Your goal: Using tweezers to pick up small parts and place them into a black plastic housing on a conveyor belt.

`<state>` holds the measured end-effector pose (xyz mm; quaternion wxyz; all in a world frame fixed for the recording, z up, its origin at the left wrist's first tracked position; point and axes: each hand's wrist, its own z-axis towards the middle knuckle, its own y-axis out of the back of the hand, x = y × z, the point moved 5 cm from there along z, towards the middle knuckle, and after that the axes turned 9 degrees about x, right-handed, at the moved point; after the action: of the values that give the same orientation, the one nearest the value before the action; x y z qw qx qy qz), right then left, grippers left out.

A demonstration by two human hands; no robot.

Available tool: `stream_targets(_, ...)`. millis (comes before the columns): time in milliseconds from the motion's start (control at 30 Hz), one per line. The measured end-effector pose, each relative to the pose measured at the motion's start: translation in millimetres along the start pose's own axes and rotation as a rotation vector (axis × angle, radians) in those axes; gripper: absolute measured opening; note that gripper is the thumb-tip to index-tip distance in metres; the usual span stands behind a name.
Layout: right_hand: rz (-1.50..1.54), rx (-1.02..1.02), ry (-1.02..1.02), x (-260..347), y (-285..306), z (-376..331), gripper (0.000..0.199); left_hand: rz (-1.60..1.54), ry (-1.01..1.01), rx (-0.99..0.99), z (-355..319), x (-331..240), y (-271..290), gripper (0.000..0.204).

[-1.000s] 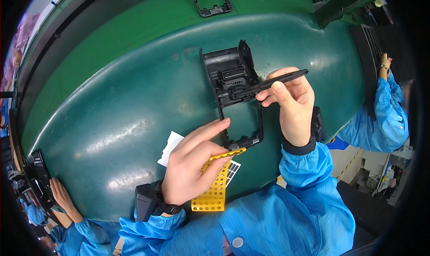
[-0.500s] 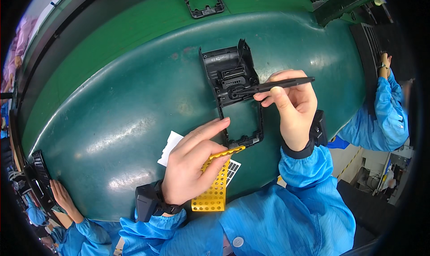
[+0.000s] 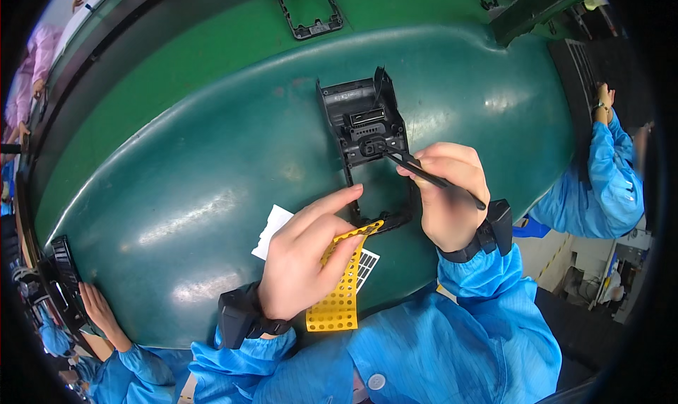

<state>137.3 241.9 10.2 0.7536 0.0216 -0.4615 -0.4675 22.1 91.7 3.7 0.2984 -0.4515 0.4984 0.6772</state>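
Observation:
A black plastic housing [image 3: 357, 97] with a rectangular opening at its near end lies on the green work surface. My right hand [image 3: 452, 188] pinches black tweezers [image 3: 431, 176]. Their tips are at the small round part in the middle of the housing; whether they grip anything is too small to tell. My left hand [image 3: 307, 259] holds a yellow strip [image 3: 335, 312] with rows of round holes between thumb and fingers, its index finger stretched out at the housing's left edge. The strip's upper end overlaps the near edge of the housing.
Under my left hand lies a white sheet [image 3: 274, 227]; a sheet with dark rectangles [image 3: 367, 268] lies beside the strip. Another black frame [image 3: 316, 28] rests on the green strip beyond. A co-worker's arm [image 3: 607, 153] is at right, another person's hand [image 3: 101, 312] at left.
My right hand has moved nearer to me and turned, so the tweezers' rear end now points down to the right. Their tips stay by the round part. My left hand has barely moved.

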Motion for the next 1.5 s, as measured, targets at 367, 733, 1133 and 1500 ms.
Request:
stream_targets(367,0.35,-0.236,-0.088,-8,14,22,0.014,0.006,0.012,0.05,15,-4,3,0.011)
stream_targets(733,-0.427,0.503,-0.538,-149,-87,215,0.051,-0.426,0.043,-0.248,5,5,27,0.004)
stream_targets(1133,-0.184,0.481,-0.231,-46,-36,128,0.024,-0.11,0.263,-0.681,-117,44,158,0.017)
stream_targets(1500,-0.069,0.472,-0.522,11,10,-6,0.016,0.12,0.26,0.325,-103,-23,44,0.017)
